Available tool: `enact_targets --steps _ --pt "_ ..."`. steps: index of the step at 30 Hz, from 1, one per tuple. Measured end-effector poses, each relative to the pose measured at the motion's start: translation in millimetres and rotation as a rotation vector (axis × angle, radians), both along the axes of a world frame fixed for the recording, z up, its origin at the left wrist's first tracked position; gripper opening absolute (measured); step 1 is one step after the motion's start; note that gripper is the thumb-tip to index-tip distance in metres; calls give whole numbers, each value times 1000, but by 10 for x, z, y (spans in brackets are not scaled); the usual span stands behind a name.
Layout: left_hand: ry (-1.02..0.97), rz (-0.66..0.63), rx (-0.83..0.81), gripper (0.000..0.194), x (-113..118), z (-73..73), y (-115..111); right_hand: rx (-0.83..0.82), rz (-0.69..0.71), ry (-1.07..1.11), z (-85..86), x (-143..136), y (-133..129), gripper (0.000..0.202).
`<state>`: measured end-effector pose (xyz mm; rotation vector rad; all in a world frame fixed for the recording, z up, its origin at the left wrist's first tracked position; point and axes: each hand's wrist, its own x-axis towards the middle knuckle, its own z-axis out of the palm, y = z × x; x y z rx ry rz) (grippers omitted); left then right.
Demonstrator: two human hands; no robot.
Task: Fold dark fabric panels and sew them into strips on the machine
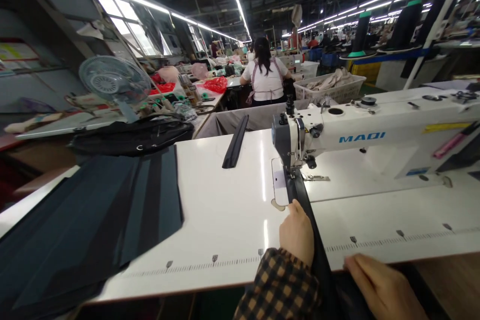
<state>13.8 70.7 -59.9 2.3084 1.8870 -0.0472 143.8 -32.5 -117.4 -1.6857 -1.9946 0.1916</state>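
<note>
A long black strip of material [321,245] runs from the table's front edge up under the presser foot of the white sewing machine [362,137]. My left hand [297,232], in a checked sleeve, is closed on the strip just in front of the needle area, with its fingertips at the left edge. At the front edge of the table, right of the strip, my right hand [382,285] has its fingers pressed together. Dark material lies beside and below it; what it grips is hidden. A separate short black strip [235,144] lies behind on the left.
Large dark fabric pieces [131,210] cover the table's left side, with a black bag [135,136] behind them. A fan [112,80] stands farther back. Ahead, another person [267,77] sits facing away, next to a white basket [332,85] of pieces. A ruler scale marks the white tabletop [221,210].
</note>
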Motion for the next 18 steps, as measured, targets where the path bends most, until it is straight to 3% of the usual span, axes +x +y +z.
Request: enact_targets --steps 3,6,11,18 --pt "17 10 12 41 -20 -39 9 124 76 -157 110 60 615 37" --pt "-4 10 30 42 -40 -106 25 156 177 -304 87 -27 956 47" --pt "-69 -10 17 46 -78 -185 26 116 219 -294 39 -106 980 51" --pt "-125 -22 -9 51 -97 -148 9 41 378 -270 238 -61 1049 49"
